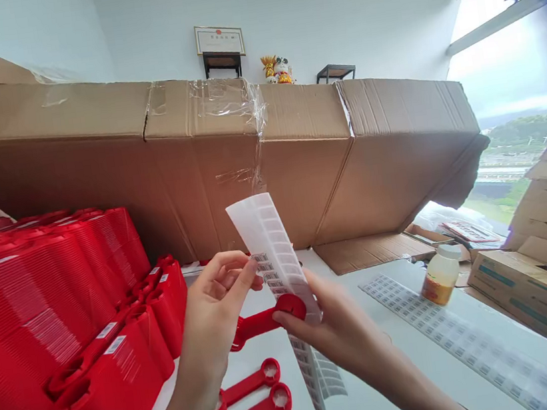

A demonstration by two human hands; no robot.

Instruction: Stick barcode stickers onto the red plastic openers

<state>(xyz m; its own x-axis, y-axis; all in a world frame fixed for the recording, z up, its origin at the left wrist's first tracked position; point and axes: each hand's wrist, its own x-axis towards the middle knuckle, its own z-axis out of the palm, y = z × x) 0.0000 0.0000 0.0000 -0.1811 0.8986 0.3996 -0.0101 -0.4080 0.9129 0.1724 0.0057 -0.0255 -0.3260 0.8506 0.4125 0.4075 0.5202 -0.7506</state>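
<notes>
My right hand [333, 318] grips a red dumbbell-shaped plastic piece [256, 325] under its thumb, together with a curled sheet of barcode labels [279, 244] behind it. The sheet stands up above the hand and hangs down below it. My left hand [219, 293] is closed in a pinch at the sheet's left edge, thumb and forefinger on a barcode label [261, 258]. Whether that label is partly off the backing is hard to see. Below my hands, several more red plastic pieces [250, 386] with ring ends lie on the white table [374, 360].
Tall stacks of red pieces [82, 284] fill the left side, some with white labels. On the right lie another label sheet [441, 327], a jar [441, 275] with a pale lid, and a cardboard box [531, 285]. A large cardboard wall [228, 164] runs behind the table.
</notes>
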